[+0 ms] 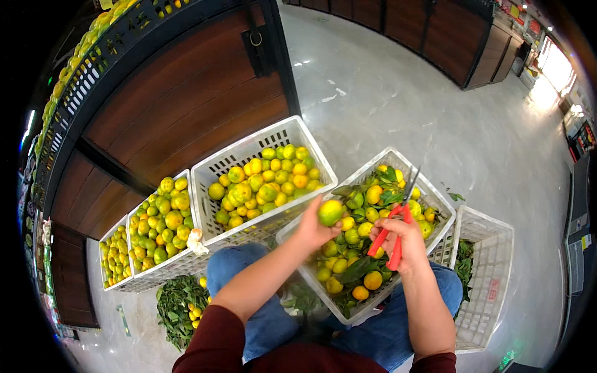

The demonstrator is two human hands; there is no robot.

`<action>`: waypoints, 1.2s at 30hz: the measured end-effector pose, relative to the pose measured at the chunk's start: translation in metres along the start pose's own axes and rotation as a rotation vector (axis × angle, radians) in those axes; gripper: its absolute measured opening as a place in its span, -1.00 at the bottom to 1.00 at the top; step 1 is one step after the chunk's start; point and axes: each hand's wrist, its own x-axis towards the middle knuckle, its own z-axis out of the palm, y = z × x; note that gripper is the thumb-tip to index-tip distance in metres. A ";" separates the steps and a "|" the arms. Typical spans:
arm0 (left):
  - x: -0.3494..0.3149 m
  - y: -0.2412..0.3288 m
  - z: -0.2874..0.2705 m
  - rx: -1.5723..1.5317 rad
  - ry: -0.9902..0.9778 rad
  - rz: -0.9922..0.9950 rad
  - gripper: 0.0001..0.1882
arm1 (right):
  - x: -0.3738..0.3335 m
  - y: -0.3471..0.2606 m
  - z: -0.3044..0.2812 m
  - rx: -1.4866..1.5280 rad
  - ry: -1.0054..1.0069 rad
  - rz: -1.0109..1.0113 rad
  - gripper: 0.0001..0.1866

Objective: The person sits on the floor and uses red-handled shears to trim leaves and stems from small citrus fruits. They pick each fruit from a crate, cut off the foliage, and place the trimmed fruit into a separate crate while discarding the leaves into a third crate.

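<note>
My left hand (316,225) holds a yellow-green mandarin (330,212) in its fingers, raised over a white plastic crate (439,200) that stands between my knees. In my right hand (404,236) is a pair of snips with red handles (395,252); the thin pointed blades angle up and away from me, apart from the fruit. Beneath both hands the crate is full of mandarins (373,280), many with green leaves (359,269) attached. Whether the held mandarin has a stem is too small to tell.
At the left, a large white crate (214,163) and smaller ones hold loose mandarins (165,214). A leaf pile (177,304) lies on the floor by my left leg. A white crate (491,264) with leaves stands at the right. A brown wooden panel (193,87) rises behind the left crates.
</note>
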 end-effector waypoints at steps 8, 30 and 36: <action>-0.054 0.000 -0.033 0.268 -0.130 -0.097 -0.72 | 0.004 0.011 0.005 -0.282 -0.057 0.005 -0.59; -0.004 0.050 -0.056 0.438 0.376 0.577 -0.58 | 0.017 0.039 -0.003 -0.255 -0.088 0.071 -0.43; 0.008 -0.017 -0.085 2.425 -0.124 0.639 -0.56 | 0.014 0.037 0.010 -0.301 -0.038 -0.005 -0.25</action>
